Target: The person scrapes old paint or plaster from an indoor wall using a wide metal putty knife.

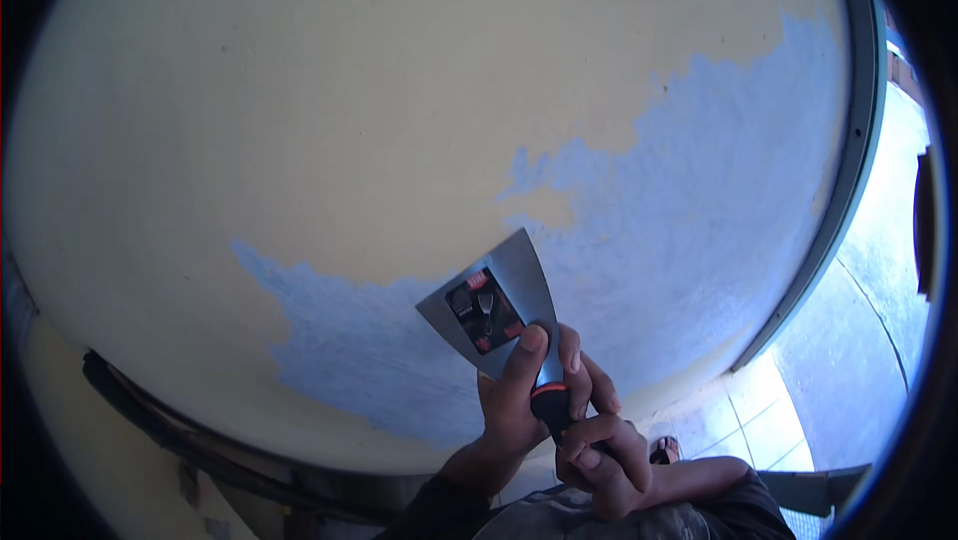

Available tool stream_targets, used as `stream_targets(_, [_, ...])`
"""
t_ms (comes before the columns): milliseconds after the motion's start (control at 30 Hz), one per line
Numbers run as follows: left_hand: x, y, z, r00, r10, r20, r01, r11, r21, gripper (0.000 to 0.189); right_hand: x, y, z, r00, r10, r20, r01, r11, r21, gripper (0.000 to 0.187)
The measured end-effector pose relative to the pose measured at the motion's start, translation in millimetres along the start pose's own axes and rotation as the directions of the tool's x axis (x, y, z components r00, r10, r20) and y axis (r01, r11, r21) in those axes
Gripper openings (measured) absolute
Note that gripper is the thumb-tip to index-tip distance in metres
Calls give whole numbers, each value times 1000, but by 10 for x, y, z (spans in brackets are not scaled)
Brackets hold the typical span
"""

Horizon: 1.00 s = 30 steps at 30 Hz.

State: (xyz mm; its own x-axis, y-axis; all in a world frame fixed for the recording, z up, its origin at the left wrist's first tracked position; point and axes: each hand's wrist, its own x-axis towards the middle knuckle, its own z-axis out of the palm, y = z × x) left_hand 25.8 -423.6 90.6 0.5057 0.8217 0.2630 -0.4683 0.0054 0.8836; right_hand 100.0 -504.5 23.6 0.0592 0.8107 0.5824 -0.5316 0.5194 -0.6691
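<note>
A wide putty knife [540, 278] with a steel blade and a black handle with red trim is held up before a wall [389, 113]. My left hand [513, 398] grips the base of its blade, thumb on the front face and fingers wrapped behind. Lower down, my right hand [610, 458] is closed around the end of the handle. A black printed sticker [485, 310] covers part of the blade. Behind it, the cream-yellow wall bears a ragged, bluish-white patch [673, 240] across its lower and right portions. I cannot tell whether the blade touches the wall.
A dark frame [857, 143] borders the wall on the right, with bright paving [883, 300] beyond. Below are pale floor tiles [748, 413] and a sandalled foot [664, 450]. At lower left a dark rail-like edge [224, 469] runs along the wall's bottom.
</note>
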Motion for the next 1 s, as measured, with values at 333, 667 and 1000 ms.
stream_targets(333, [35, 58, 22, 999, 43, -33, -41, 997, 68, 38, 9, 83, -14, 999, 12, 51, -19, 991, 133, 14])
stream_targets(667, [51, 89, 165, 989, 101, -111, -94, 994, 63, 35, 47, -133, 52, 992, 122, 31, -125, 974, 189, 15])
stream_targets(1000, [87, 101, 113, 993, 112, -24, -110, 992, 66, 32, 95, -202, 135, 993, 114, -13, -112, 985, 133, 11])
